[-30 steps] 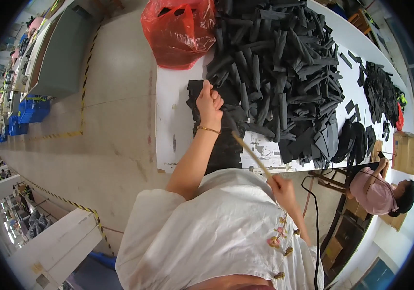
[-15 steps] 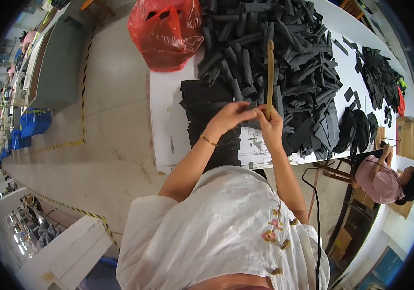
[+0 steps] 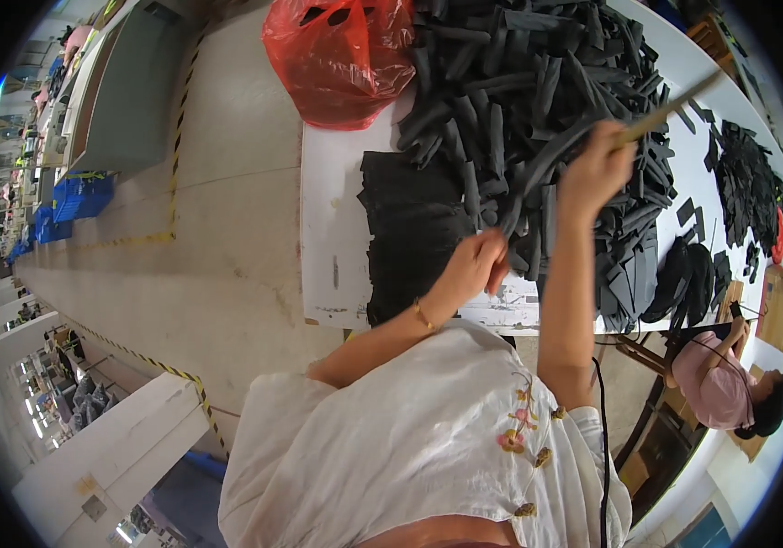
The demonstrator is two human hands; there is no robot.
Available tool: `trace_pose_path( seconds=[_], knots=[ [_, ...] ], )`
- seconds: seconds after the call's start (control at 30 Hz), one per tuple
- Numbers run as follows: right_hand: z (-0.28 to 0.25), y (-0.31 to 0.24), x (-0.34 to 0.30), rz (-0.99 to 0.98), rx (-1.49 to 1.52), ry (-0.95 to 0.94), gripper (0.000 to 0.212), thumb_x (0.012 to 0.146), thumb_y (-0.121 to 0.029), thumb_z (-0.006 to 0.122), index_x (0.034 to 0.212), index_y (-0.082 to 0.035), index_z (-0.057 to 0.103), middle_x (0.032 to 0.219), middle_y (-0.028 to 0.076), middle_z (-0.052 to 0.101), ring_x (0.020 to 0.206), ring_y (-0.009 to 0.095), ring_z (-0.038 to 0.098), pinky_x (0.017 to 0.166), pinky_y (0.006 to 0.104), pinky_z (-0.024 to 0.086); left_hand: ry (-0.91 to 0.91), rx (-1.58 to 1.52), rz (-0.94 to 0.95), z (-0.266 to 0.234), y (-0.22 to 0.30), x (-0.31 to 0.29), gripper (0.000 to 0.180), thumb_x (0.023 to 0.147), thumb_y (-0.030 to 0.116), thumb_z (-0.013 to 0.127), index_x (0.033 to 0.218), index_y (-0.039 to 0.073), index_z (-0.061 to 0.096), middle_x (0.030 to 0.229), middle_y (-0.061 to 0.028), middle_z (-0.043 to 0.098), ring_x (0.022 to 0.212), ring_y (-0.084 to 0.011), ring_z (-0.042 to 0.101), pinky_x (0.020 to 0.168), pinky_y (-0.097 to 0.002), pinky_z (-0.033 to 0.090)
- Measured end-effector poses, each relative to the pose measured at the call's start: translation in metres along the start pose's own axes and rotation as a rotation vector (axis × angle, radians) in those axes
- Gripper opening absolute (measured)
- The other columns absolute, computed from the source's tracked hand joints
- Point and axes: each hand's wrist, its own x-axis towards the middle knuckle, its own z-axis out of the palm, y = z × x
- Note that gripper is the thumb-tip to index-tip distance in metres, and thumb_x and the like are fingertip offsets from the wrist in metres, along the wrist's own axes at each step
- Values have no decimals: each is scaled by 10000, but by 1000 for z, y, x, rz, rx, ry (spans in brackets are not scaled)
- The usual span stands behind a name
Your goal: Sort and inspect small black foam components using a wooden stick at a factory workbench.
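Note:
My right hand is raised over the pile and closed round a thin wooden stick, which points up to the far right. A dark fabric strip runs slantwise between my two hands. My left hand is closed at the strip's near end, low over the table edge. Left of it lie flat black pieces in overlapping rows. Beyond my hands is a large heap of dark grey rolled fabric strips. Motion blurs the right hand, so its finger positions are only partly clear.
A red plastic bag sits at the table's far left. Flatter dark pieces and a black bundle lie on the right. Another dark pile is farther right on the white table. A seated person is at right.
My hands were together at the stick's lower end and have moved apart. The right hand went up and right with the stick, which now tilts right; the strip stretches between the hands.

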Motion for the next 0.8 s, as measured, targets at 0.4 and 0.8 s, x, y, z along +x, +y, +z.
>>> trace_pose_path(
  seconds=[0.4,0.8],
  knots=[
    [-86,80,-22,124,-190,-561,177,954,-25,511,1124,9,545,778,4,501,677,81,455,602,209,388,96,1418,329,-151,-60,118,140,716,137,737,841,108,682,907,-66,561,908,-293,527,832,-376,468],
    [-158,62,-98,-51,-598,-966,200,889,-150,612,1063,-61,655,849,160,660,714,351,631,610,403,488,65,1092,430,-147,-20,83,116,807,199,686,887,122,719,958,-32,570,994,-241,509,907,-341,420]
  ],
)
